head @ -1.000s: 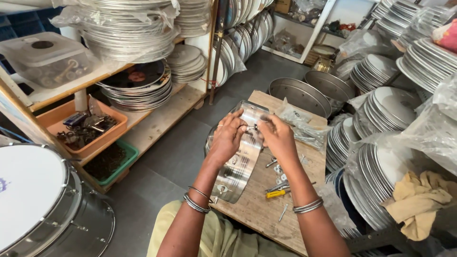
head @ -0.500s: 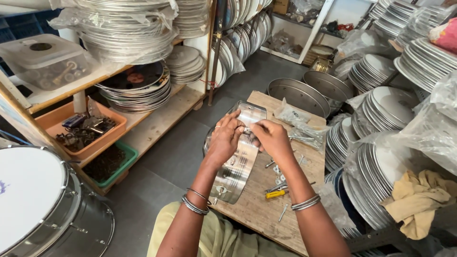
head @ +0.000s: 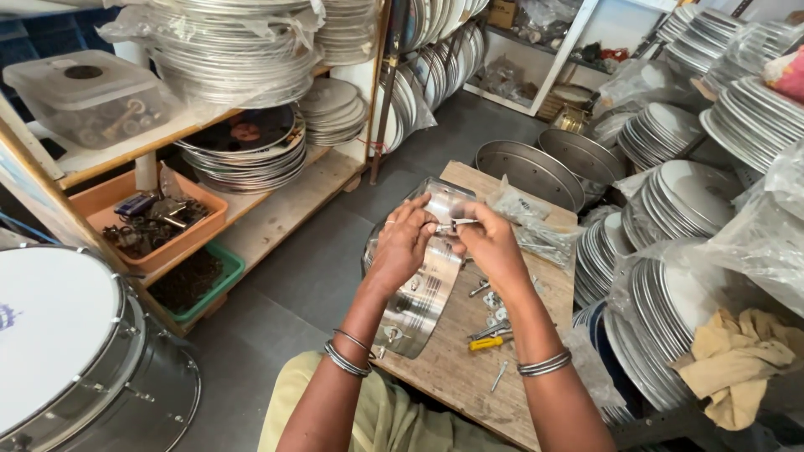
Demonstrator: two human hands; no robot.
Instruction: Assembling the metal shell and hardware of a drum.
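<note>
At frame centre, our left hand (head: 404, 244) grips the shiny metal drum shell (head: 416, 289) on the wooden bench (head: 469, 368). Our right hand (head: 490, 244) pinches a small metal fitting (head: 455, 223) against the shell's rim.

The curved, mirror-bright steel drum shell (head: 416, 289) gleams smooth and glossy. It rests on a matt, bare-wood workbench (head: 469, 368). A crumpled yellow cloth (head: 737, 364) looks soft and dull.

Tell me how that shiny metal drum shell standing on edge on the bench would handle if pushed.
The metal drum shell is round and on edge, so it would probably roll. Its polished surface looks slippery. Both hands, left hand and right hand, seem to steady it.
</note>
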